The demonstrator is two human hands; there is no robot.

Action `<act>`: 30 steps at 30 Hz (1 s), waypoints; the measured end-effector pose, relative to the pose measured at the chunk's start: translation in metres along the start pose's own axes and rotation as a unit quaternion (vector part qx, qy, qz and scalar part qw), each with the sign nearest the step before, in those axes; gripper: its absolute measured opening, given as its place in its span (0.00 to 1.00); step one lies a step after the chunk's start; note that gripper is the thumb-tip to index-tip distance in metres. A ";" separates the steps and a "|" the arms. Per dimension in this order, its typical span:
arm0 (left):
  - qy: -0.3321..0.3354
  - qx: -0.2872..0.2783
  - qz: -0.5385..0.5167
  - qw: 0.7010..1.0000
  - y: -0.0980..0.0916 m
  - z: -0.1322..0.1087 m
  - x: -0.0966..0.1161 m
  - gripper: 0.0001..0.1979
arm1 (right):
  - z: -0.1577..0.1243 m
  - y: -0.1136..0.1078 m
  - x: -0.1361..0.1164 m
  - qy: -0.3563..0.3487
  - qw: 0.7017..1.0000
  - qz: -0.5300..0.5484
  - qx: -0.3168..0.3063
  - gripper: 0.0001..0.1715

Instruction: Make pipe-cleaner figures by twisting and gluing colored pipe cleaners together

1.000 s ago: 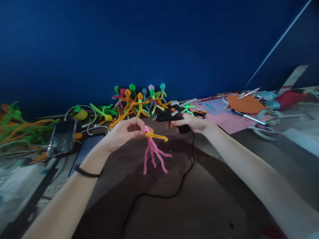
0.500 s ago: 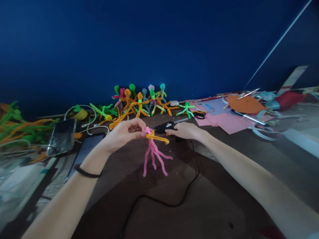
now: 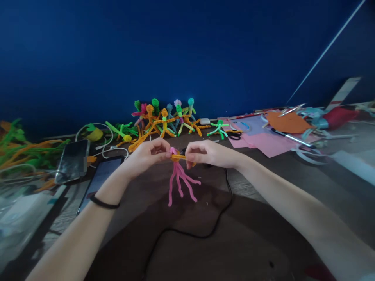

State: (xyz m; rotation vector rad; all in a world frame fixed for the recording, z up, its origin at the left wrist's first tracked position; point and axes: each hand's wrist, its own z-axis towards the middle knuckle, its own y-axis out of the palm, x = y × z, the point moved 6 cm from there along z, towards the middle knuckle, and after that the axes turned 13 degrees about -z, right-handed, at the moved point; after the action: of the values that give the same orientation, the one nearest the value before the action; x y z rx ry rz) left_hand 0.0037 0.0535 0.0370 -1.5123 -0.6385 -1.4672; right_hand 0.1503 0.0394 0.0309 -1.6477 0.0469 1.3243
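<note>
My left hand [image 3: 152, 154] pinches the top of a pink pipe-cleaner figure [image 3: 183, 178] between thumb and fingertips. Several pink legs hang down from it above the dark table [image 3: 140, 218]. An orange-yellow pipe cleaner [image 3: 177, 157] is wound around the figure just below its top. Its free end reaches right, where my right hand [image 3: 205, 153] is closed on it. Behind my right hand a black device [image 3: 183, 150] is mostly hidden; a black cord [image 3: 222, 218] curves across the table near it.
Finished-looking pipe-cleaner figures [image 3: 164, 121] stand along the blue wall [image 3: 187, 50], with a green one [image 3: 219, 128] to their right. Two phones [image 3: 72, 160] and loose pipe cleaners [image 3: 20, 148] lie left. Pink paper [image 3: 269, 144], scissors [image 3: 235, 135] and an orange sheet [image 3: 290, 123] lie right.
My right hand has moved left from the black device and taken hold of the orange-yellow pipe cleaner's free end. My left hand still holds the pink figure in nearly the same place.
</note>
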 end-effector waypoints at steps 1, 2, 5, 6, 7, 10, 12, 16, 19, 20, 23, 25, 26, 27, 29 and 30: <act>-0.004 0.001 0.000 1.000 0.000 0.000 0.000 0.09 | -0.001 0.002 -0.003 -0.006 1.000 0.029 -0.005 0.18; -0.006 0.001 0.000 1.000 0.001 0.000 0.000 0.09 | -0.001 0.002 -0.005 -0.008 0.999 0.049 -0.002 0.17; -0.008 -0.008 -0.002 1.000 0.002 -0.001 0.000 0.08 | -0.002 -0.002 -0.005 -0.013 0.997 0.058 0.041 0.16; -0.007 -0.012 -0.003 1.000 0.003 -0.001 0.000 0.08 | -0.003 -0.004 -0.005 -0.016 0.997 0.055 0.056 0.15; -0.006 -0.016 -0.004 1.000 0.004 0.000 0.000 0.08 | -0.003 -0.006 -0.004 -0.019 0.996 0.050 0.068 0.15; 0.003 -0.031 -0.005 1.000 0.006 0.000 0.001 0.07 | -0.003 -0.009 0.000 -0.019 0.995 0.042 0.090 0.14; 0.010 -0.041 -0.009 0.999 0.008 -0.001 0.003 0.07 | -0.002 -0.010 0.004 -0.011 0.995 0.040 0.094 0.13; 0.020 -0.051 -0.030 0.998 0.010 -0.001 0.005 0.08 | 0.002 -0.009 0.010 0.004 0.995 0.051 0.080 0.14; 0.018 -0.063 -0.056 0.996 0.012 -0.002 0.004 0.08 | 0.004 -0.007 0.012 0.005 0.995 0.071 0.070 0.13; 0.018 -0.069 -0.069 0.995 0.013 -0.002 0.004 0.07 | 0.005 -0.006 0.013 0.003 0.995 0.077 0.069 0.13; 0.015 -0.088 -0.119 0.989 0.017 -0.003 0.001 0.07 | 0.005 -0.004 0.013 -0.003 0.993 0.092 0.068 0.10; 0.013 -0.096 -0.154 0.983 0.020 -0.004 0.000 0.07 | 0.005 -0.001 0.013 -0.014 0.992 0.105 0.063 0.09; 0.012 -0.101 -0.169 0.980 0.021 -0.004 0.000 0.06 | 0.004 0.000 0.012 -0.021 0.992 0.112 0.058 0.09; 0.010 -0.106 -0.184 0.977 0.023 -0.004 -0.001 0.06 | 0.004 0.002 0.011 -0.028 0.991 0.118 0.051 0.10; 0.006 -0.113 -0.212 0.971 0.027 -0.005 -0.002 0.07 | 0.004 0.005 0.011 -0.039 0.990 0.132 0.039 0.10; 0.004 -0.114 -0.224 0.968 0.028 -0.005 -0.002 0.07 | 0.004 0.006 0.011 -0.043 0.989 0.139 0.036 0.10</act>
State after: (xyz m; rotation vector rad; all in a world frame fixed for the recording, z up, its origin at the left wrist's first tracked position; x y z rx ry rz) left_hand 0.0253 0.0368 0.0274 -1.6018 -0.8712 -1.9433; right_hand 0.1489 0.0446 0.0190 -1.5609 0.2795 1.5824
